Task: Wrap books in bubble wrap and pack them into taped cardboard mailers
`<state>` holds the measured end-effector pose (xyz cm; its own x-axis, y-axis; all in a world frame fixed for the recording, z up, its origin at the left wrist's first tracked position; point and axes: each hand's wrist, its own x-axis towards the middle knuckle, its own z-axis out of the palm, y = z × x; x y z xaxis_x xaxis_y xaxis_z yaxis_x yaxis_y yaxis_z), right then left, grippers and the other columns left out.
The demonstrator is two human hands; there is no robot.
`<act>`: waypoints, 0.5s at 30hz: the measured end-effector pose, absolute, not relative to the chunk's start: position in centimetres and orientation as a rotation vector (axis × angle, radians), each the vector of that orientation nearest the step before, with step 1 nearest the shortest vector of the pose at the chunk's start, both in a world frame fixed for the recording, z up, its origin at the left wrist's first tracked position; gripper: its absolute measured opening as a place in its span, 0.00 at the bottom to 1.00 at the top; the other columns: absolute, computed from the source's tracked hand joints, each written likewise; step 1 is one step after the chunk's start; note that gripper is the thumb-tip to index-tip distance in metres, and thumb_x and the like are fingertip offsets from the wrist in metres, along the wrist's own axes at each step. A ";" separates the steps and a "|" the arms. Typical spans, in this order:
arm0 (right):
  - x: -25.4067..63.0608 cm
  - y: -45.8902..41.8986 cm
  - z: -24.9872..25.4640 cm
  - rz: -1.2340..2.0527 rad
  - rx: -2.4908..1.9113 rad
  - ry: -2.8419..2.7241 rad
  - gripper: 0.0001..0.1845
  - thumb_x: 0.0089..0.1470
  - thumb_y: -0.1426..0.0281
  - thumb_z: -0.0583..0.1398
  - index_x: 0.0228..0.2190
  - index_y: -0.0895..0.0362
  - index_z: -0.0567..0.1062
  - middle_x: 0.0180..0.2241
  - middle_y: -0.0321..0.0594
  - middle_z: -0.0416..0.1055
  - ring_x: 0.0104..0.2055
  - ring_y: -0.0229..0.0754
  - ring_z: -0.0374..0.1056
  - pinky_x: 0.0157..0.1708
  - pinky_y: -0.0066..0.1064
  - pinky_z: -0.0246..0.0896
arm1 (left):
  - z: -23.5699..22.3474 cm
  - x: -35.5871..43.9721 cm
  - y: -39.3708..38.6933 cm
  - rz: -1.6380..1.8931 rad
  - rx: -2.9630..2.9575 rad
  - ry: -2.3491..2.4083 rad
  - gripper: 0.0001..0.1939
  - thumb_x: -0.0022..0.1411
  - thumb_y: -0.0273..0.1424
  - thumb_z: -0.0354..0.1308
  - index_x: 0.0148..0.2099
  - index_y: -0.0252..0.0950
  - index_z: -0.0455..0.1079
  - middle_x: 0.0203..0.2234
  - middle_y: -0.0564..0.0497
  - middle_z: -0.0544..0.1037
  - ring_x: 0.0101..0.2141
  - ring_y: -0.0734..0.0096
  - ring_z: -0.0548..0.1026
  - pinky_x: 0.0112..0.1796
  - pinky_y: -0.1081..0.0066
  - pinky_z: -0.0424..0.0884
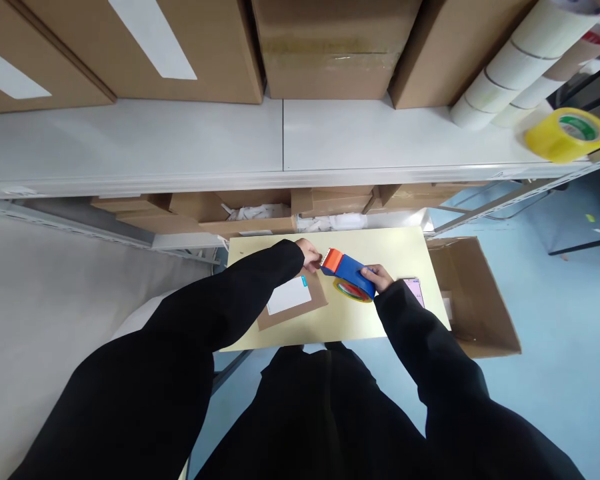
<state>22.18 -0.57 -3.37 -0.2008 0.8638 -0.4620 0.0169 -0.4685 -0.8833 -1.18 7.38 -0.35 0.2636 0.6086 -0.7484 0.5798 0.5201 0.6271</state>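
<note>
A blue and orange tape dispenser [347, 270] with a yellow tape roll is gripped in my right hand [379, 276] above a pale yellow table [380, 250]. My left hand [310, 255] is closed in a pinch at the dispenser's orange front end, apparently on the tape's end, though the tape itself is too thin to make out. Just below my left hand lies a flat brown cardboard parcel [316, 301] with a white label [289, 295]. Both my arms are in black sleeves.
A white shelf [280, 143] above the table carries large cardboard boxes [330, 50], white rolls [510, 73] and a yellow tape roll [567, 135]. Open boxes with white packets sit behind the table. An open cardboard box [475, 300] stands on the blue floor to the right.
</note>
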 end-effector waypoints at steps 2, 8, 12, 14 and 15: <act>22.2 0.2 -3.6 1.761 -1.444 -1.030 0.25 0.31 0.50 0.64 0.12 0.60 0.67 0.09 0.31 0.58 0.12 0.30 0.52 0.13 0.24 0.44 | -1.2 -1.3 8.3 0.006 1.130 1.392 0.08 0.49 0.30 0.61 0.23 0.31 0.68 0.15 0.53 0.71 0.18 0.77 0.70 0.26 0.75 0.66; 21.5 3.1 -5.2 1.927 -1.516 -0.706 0.18 0.40 0.58 0.64 0.17 0.62 0.73 0.15 0.40 0.70 0.17 0.38 0.65 0.20 0.27 0.62 | -3.0 -1.8 10.7 -0.077 1.008 1.387 0.08 0.49 0.22 0.57 0.20 0.30 0.66 0.12 0.53 0.68 0.15 0.82 0.63 0.30 0.72 0.69; 21.8 4.2 -6.0 2.085 -1.403 -0.515 0.14 0.50 0.64 0.58 0.27 0.64 0.76 0.27 0.46 0.76 0.31 0.44 0.72 0.36 0.31 0.67 | -3.9 -2.4 12.2 -0.128 0.988 1.359 0.09 0.47 0.22 0.59 0.18 0.31 0.66 0.10 0.55 0.64 0.16 0.82 0.62 0.33 0.72 0.70; 22.9 4.2 -6.3 2.154 -1.364 -0.435 0.14 0.52 0.66 0.55 0.29 0.63 0.75 0.29 0.47 0.76 0.34 0.45 0.72 0.39 0.32 0.66 | -4.3 -3.3 13.1 -0.135 1.006 1.381 0.10 0.46 0.24 0.61 0.16 0.31 0.66 0.09 0.56 0.62 0.16 0.82 0.60 0.33 0.71 0.71; 23.8 4.0 -6.4 2.177 -1.373 -0.388 0.14 0.53 0.66 0.55 0.30 0.63 0.75 0.30 0.47 0.76 0.35 0.45 0.72 0.39 0.32 0.67 | -4.5 -4.0 13.6 -0.128 1.027 1.409 0.11 0.45 0.25 0.62 0.15 0.32 0.65 0.09 0.56 0.61 0.16 0.82 0.60 0.33 0.70 0.71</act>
<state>23.77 4.04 -6.44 -0.3413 0.5751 -0.7435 -0.2829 -0.8172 -0.5022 -4.00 13.58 -4.53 0.2291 0.4850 -0.8440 0.6294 0.5876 0.5085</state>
